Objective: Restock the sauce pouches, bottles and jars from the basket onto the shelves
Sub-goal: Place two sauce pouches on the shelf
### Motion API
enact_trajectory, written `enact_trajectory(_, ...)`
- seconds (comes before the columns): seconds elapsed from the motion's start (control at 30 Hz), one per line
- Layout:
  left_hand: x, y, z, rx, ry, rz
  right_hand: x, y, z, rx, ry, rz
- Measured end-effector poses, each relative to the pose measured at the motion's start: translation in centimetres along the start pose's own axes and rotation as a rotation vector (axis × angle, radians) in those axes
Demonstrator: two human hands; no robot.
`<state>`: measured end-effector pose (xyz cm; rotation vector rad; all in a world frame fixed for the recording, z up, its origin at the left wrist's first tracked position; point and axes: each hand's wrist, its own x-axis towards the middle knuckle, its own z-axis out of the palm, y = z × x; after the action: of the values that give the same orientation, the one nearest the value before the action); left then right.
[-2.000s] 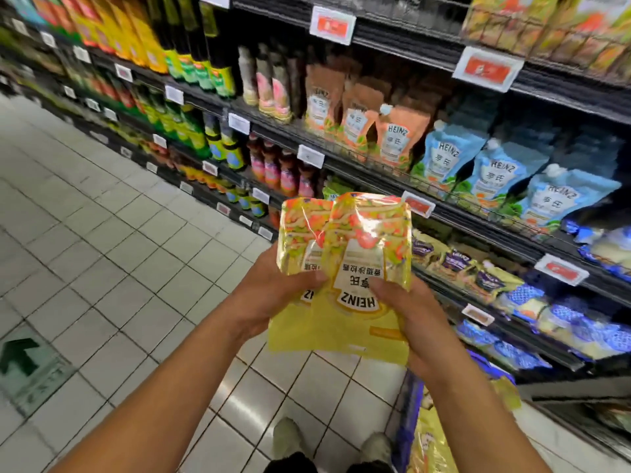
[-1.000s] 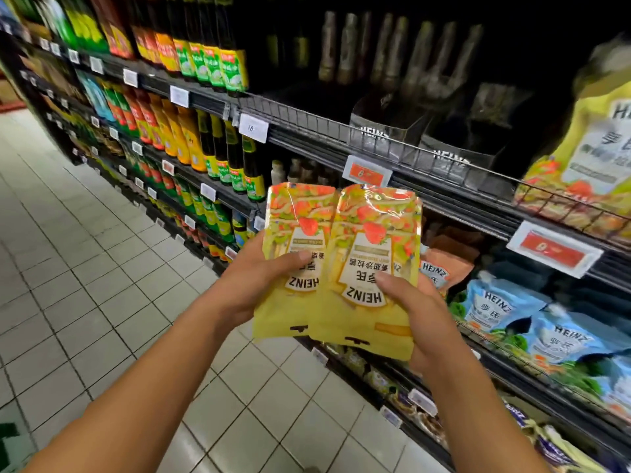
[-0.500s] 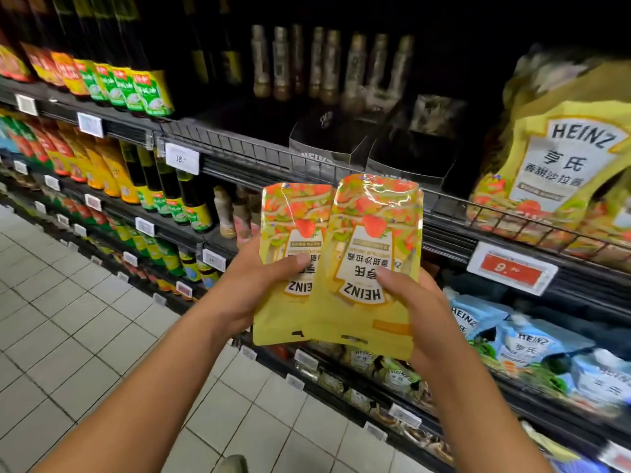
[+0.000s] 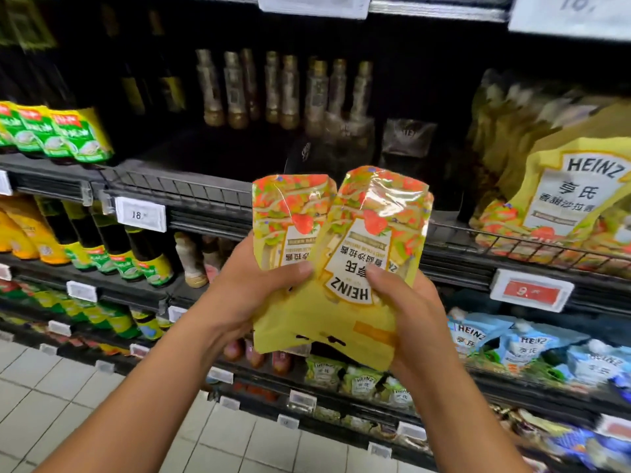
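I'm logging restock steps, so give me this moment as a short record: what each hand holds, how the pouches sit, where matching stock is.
left hand: grips the left yellow pouch
right hand: grips the right yellow pouch
orientation: both upside down, labels toward camera, right overlapping left
matching stock: shelf pouches, upright behind the wire rail, upper right
shelf below: blue pouches
status: neither held pouch shelved yet

Left grip (image 4: 252,285), right grip (image 4: 409,308) raised side by side, pinching pouches (image 4: 375,206).
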<state>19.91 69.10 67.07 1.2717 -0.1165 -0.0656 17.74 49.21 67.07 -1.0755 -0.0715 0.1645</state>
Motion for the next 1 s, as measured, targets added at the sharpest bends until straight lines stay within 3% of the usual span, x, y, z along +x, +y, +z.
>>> enact_trajectory(0.27,0.9,1.8,-3.2,0.107,-0.104,0.031,0.1,2.1,3.9,-0.044,0.053,-0.124)
enact_trajectory(0.53,2.0,4.5,-4.4,0.227,-0.317,-0.098,-0.9,-1.8,1.8,-0.177,0.152,-0.238)
enact_trajectory(0.63,2.5,5.8,-4.5,0.248,-0.429,-0.167,-1.1,-5.0,1.0,-0.424,0.198,-0.334)
enact_trajectory(0.73,3.3,7.1,-4.7,0.295,-0.59,-0.201,-1.5,-7.7,1.1,-0.861,0.061,-0.457)
enact_trajectory(0.83,4.3,8.4,-4.5,0.515,-0.707,-0.159,-1.5,-9.0,2.1,-1.231,-0.062,-0.469)
enact_trajectory(1.0,4.9,10.7,-2.7,0.865,-0.857,-0.195,-0.9,-8.3,4.9,-1.434,-0.146,-0.353)
